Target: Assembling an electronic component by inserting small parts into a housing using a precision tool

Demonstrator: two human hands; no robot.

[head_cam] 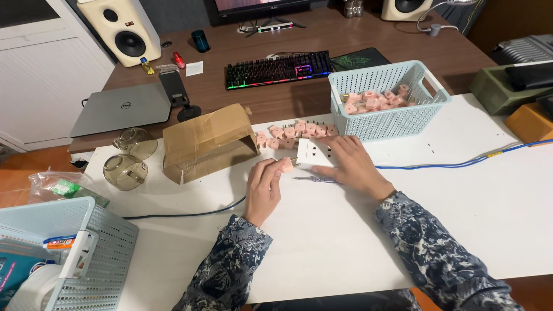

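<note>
Left hand (264, 187) pinches a pink plug (286, 166) (prongs forward) toward the white socket strip (314, 153), which the flat, open right hand (351, 163) steadies.

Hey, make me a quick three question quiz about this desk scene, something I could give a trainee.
1. True or false: the left hand pinches a pink plug with its prongs toward the white socket block.
2. Where do most loose pink plugs sit? A: the light blue basket; B: the cardboard box; C: on the laptop.
3. Fill in: the right hand rests flat on the socket block, and a thin ____ lies just below it.

Key: 1 true; 2 A; 3 screwdriver.
</note>
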